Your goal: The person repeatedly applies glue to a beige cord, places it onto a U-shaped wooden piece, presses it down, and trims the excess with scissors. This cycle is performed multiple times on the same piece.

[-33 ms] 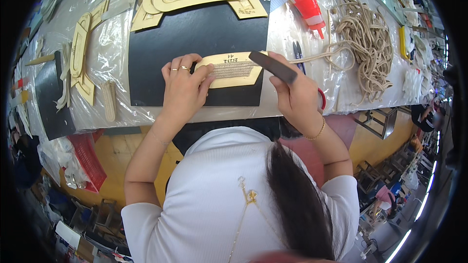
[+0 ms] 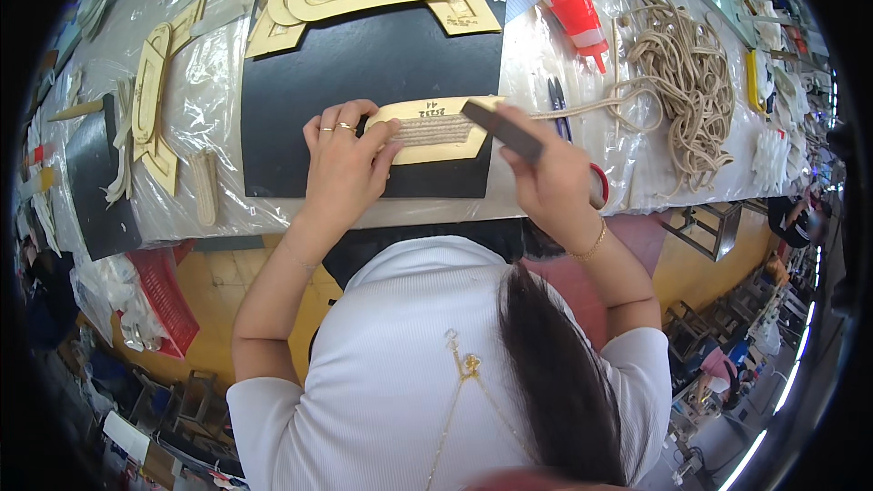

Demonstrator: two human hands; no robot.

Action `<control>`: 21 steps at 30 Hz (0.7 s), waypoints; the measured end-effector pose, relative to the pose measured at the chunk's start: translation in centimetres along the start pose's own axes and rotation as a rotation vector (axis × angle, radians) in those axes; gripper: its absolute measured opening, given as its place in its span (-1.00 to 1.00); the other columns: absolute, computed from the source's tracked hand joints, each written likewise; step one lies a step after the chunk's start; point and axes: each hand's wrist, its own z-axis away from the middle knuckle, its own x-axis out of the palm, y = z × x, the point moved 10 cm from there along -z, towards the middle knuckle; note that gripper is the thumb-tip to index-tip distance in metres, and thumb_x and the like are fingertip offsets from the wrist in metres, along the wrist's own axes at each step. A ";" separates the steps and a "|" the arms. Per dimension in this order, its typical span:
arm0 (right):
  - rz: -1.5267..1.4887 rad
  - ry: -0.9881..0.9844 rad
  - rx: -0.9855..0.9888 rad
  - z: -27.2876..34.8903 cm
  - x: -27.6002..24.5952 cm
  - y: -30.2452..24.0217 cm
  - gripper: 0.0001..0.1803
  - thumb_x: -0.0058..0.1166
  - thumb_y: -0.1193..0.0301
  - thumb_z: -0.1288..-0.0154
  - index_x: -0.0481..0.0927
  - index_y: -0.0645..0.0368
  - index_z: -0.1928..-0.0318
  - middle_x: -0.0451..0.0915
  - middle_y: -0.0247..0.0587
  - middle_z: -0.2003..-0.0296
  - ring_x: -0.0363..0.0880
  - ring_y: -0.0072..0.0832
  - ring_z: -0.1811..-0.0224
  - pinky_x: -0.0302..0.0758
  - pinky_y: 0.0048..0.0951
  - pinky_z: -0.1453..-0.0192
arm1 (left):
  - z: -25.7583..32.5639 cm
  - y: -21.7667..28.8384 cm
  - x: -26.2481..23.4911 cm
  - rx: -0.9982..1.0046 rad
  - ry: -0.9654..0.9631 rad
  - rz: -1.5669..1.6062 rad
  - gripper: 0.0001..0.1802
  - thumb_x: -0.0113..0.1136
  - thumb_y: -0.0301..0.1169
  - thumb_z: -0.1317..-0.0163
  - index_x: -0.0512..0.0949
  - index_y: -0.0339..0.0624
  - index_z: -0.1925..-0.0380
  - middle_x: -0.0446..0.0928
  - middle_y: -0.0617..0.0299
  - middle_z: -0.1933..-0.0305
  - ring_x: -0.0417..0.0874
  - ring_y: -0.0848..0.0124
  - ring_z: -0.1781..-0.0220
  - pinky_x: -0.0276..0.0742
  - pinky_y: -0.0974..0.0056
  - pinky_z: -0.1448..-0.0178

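left hand (image 2: 348,150): fingers bent, thumb and forefinger close together at the left end of a yellow template (image 2: 410,156); whether they pinch or only press, cannot tell; right hand (image 2: 551,168): fingers closed round a dark flat bar (image 2: 503,130), its far end over the template's right part; template: on a black board (image 2: 364,64), bearing rows of beige cord (image 2: 432,130); cord coil (image 2: 684,82): heaped at right; bottle (image 2: 582,23), red and white: left of the coil; scissors (image 2: 600,186), red-handled: beside the right hand.
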 end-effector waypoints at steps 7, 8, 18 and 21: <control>-0.128 0.031 -0.090 -0.4 -1.1 -2.2 -0.52 0.27 0.29 -0.29 0.56 -0.05 -0.23 0.60 -0.28 0.45 0.63 -0.30 0.54 0.53 -0.31 0.52 | 0.1 -0.3 -0.1 0.001 0.014 0.038 -0.67 0.43 -0.35 -0.17 0.67 -0.07 0.05 0.51 0.17 -0.08 0.46 0.19 -0.18 0.20 0.08 -0.30; -0.199 0.107 -0.162 -0.5 -1.9 -3.1 -0.52 0.27 0.28 -0.30 0.56 -0.05 -0.22 0.61 -0.28 0.44 0.63 -0.29 0.55 0.53 -0.30 0.53 | 0.1 -0.5 -0.1 -0.020 0.011 0.053 -0.63 0.44 -0.34 -0.16 0.65 -0.09 0.02 0.51 0.17 -0.08 0.45 0.18 -0.18 0.20 0.06 -0.30; -0.110 -0.201 -0.135 -2.6 1.9 -4.7 -0.53 0.21 0.39 -0.34 0.55 0.02 -0.26 0.57 -0.14 0.42 0.63 -0.18 0.46 0.53 -0.23 0.41 | 1.9 -2.7 -1.0 -0.212 0.043 0.146 -0.23 0.56 -0.35 -0.01 0.42 -0.16 -0.24 0.43 0.07 -0.22 0.37 0.09 -0.29 0.17 0.02 -0.33; -0.140 -0.188 -0.107 -3.1 2.3 -5.1 -0.55 0.21 0.35 -0.36 0.55 0.03 -0.24 0.60 -0.17 0.40 0.65 -0.19 0.44 0.54 -0.22 0.40 | 2.1 -3.0 -1.1 -0.244 0.066 0.161 -0.19 0.58 -0.36 0.02 0.40 -0.18 -0.26 0.42 0.06 -0.24 0.37 0.08 -0.29 0.18 0.01 -0.34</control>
